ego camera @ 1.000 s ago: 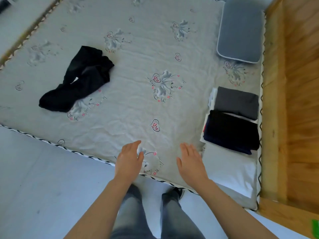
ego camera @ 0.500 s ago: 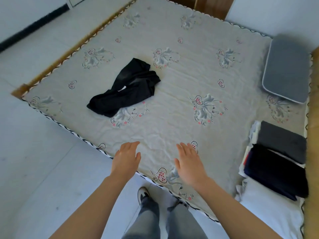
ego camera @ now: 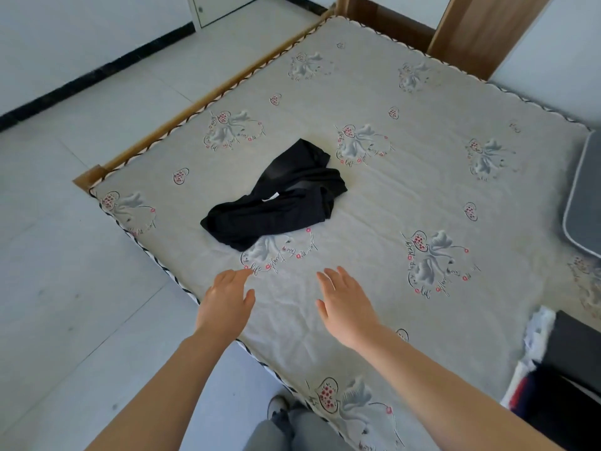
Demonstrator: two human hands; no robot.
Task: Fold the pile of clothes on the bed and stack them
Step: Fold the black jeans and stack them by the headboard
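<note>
One crumpled black fabric garment [ego camera: 279,196] lay unfolded near the middle of the flower-printed grey bed [ego camera: 422,196], seemingly the last piece left. The left hand [ego camera: 224,302] and right hand [ego camera: 346,305] hovered just short of it, fingers spread, holding nothing. Folded dark clothes [ego camera: 566,379] sat stacked at the bed's right edge, so most work looked done.

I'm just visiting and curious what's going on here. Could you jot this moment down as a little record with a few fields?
Setting: a bed with a patterned sheet, seen from above
Left to fold: one crumpled black garment, lying loose near the middle of the bed
Already folded: a stack of folded clothes at the right edge, partly cut off by the frame
Left hand: open, empty, held out toward the garment
Right hand: open, empty, beside the left
Also there: a grey pillow on the far right
</note>
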